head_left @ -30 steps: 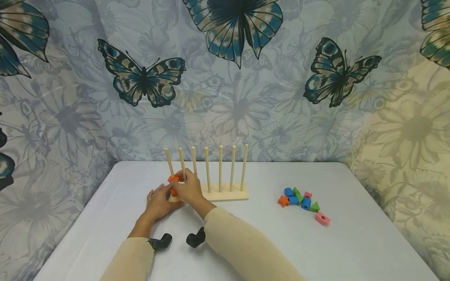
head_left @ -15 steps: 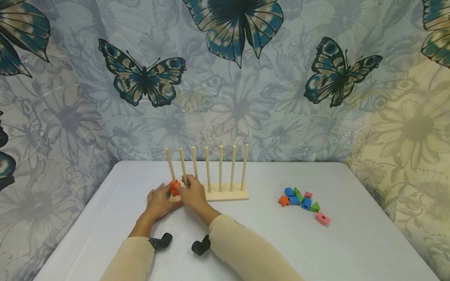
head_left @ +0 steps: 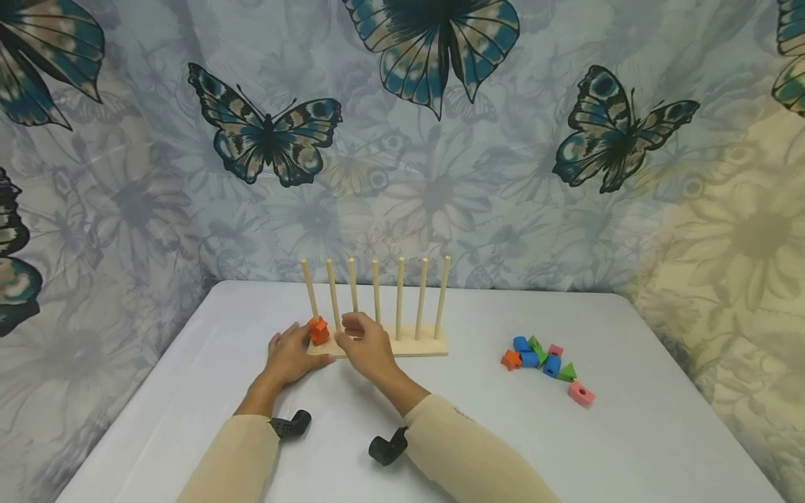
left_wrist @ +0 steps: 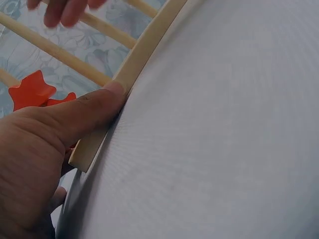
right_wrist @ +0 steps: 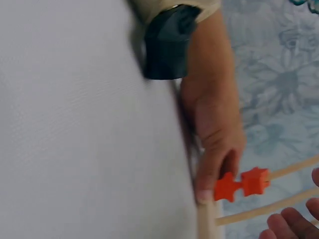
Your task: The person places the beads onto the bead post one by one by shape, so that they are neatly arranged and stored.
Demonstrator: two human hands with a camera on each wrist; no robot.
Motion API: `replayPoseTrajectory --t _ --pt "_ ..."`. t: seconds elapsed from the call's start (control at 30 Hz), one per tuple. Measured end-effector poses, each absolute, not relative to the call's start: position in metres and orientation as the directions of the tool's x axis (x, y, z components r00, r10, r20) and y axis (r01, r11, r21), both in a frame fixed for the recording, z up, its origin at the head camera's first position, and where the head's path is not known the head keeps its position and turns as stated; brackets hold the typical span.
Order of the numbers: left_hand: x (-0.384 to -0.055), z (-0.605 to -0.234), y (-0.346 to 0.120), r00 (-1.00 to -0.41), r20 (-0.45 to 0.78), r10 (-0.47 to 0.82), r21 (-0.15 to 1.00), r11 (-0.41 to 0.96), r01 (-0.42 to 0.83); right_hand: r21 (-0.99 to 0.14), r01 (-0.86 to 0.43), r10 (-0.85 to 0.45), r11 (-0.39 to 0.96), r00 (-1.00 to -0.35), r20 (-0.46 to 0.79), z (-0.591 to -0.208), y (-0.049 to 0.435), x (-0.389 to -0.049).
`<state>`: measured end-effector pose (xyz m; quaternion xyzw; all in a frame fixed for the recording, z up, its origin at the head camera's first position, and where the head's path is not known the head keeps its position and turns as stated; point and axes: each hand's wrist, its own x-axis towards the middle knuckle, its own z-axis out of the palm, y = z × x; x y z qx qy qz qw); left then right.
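Observation:
The wooden peg stand [head_left: 418, 345] has a row of several upright pegs. Two orange star beads [head_left: 318, 331] sit one above the other on its leftmost peg; in the right wrist view the upper star [right_wrist: 255, 180] is slightly apart from the lower star [right_wrist: 225, 187]. My left hand [head_left: 292, 355] grips the left end of the stand's base, its thumb [left_wrist: 94, 107] lying along the front edge and the other fingers partly hidden behind. Just right of the stars, my right hand [head_left: 371, 349] holds nothing, fingers loosely bent in front of the pegs.
Right of the stand lies a loose group of beads on the white table [head_left: 478, 433]: an orange star [head_left: 511, 360], blue cylinders [head_left: 530, 359], green triangles [head_left: 567, 372] and pink blocks [head_left: 581, 393]. A butterfly-patterned cloth [head_left: 434, 181] hangs behind.
The upper orange star has come down the leftmost peg onto the lower one. My right hand has let go of it and moved right. My left hand has stayed at the base.

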<state>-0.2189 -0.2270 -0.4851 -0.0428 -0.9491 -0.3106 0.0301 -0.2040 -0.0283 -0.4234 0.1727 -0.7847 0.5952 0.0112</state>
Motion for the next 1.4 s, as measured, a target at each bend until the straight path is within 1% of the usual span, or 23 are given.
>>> replayPoseTrajectory --t 0.1,0.33,0.47,0.53,0.6,0.73,0.9,1.03,1.13,1.2,1.27,1.4 --pt "-0.219 -0.484 -0.227 -0.996 0.071 0.056 0.574 0.814 0.087 -0.937 -0.288 -0.293 0.196 -0.929 0.225 -0.414 -0.019 -0.199" --pt "-0.219 -0.483 -0.224 -0.996 0.072 0.045 0.575 0.814 0.078 -0.934 -0.345 -0.362 0.089 -0.885 0.293 -0.381 0.009 -0.185" --pt "-0.221 -0.484 -0.221 -0.996 0.073 0.048 0.587 0.805 0.082 -0.926 -0.372 -0.363 0.064 -0.873 0.326 -0.345 0.031 -0.163" --pt "-0.22 -0.484 -0.22 -0.996 0.072 0.05 0.594 0.8 0.083 -0.914 -0.4 -0.362 0.069 -0.864 0.35 -0.336 0.043 -0.156" --pt "-0.22 -0.483 -0.22 -0.996 0.072 0.047 0.599 0.797 0.081 -0.897 -0.436 -0.355 0.075 -0.852 0.385 -0.337 0.054 -0.155" --pt "-0.221 -0.483 -0.221 -0.996 0.079 0.047 0.596 0.798 0.085 -0.856 -0.505 -0.334 0.107 -0.83 0.448 -0.353 0.075 -0.161" --pt "-0.222 -0.483 -0.221 -0.996 0.073 0.047 0.59 0.803 0.081 -0.813 -0.568 -0.309 0.124 -0.801 0.513 -0.353 0.096 -0.155" --pt "-0.221 -0.482 -0.222 -0.996 0.071 0.047 0.582 0.81 0.08 -0.764 -0.637 -0.292 0.097 -0.752 0.59 -0.351 0.109 -0.152" --pt "-0.222 -0.481 -0.223 -0.996 0.074 0.046 0.578 0.812 0.08 -0.722 -0.69 -0.272 0.053 -0.706 0.654 -0.351 0.119 -0.15" --pt "-0.222 -0.481 -0.223 -0.996 0.074 0.046 0.58 0.811 0.081 -0.707 -0.706 -0.254 0.024 -0.689 0.679 -0.351 0.125 -0.15" --pt "-0.222 -0.482 -0.223 -0.996 0.071 0.047 0.583 0.809 0.08 -0.706 -0.709 -0.229 0.005 -0.688 0.689 -0.352 0.133 -0.15" --pt "-0.222 -0.483 -0.224 -0.997 0.062 0.05 0.586 0.807 0.077 -0.724 -0.69 -0.175 -0.016 -0.711 0.681 -0.36 0.149 -0.154"
